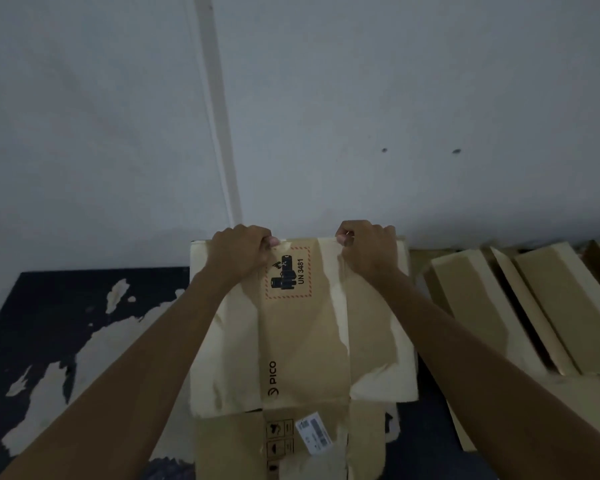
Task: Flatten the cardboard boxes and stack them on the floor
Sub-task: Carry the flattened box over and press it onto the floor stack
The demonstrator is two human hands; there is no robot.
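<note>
Cardboard fills the middle of your view: a flattened box [302, 327] printed with "PICO" and a red-bordered "UN 3481" battery label [288, 273] lies in the lower centre of the frame, its far edge up against the wall [361, 98]. Your left hand [239, 252] curls over that far edge just left of the label, thumb pinching the cardboard. Your right hand [369, 249] grips the same edge a little to the right, fingers curled round it. Both forearms reach in from the bottom corners and cross over the sides of the box.

Under its near edge another cardboard piece [288, 441] shows at the bottom centre, carrying handling symbols and a white barcode sticker [314, 433]. At the right of the frame, well apart from your hands, more flattened boxes [520, 306] lie side by side along the foot of the wall, overlapping one another.

Everything rests on a dark counter [49, 306] whose coating has peeled away in large pale patches [94, 358], mostly at the lower left. The wall behind is plain pale grey, with a white vertical strip [219, 116] running down from the top centre to just behind your left hand, and two small dark marks [456, 151] at the centre right. Light is dim throughout.
</note>
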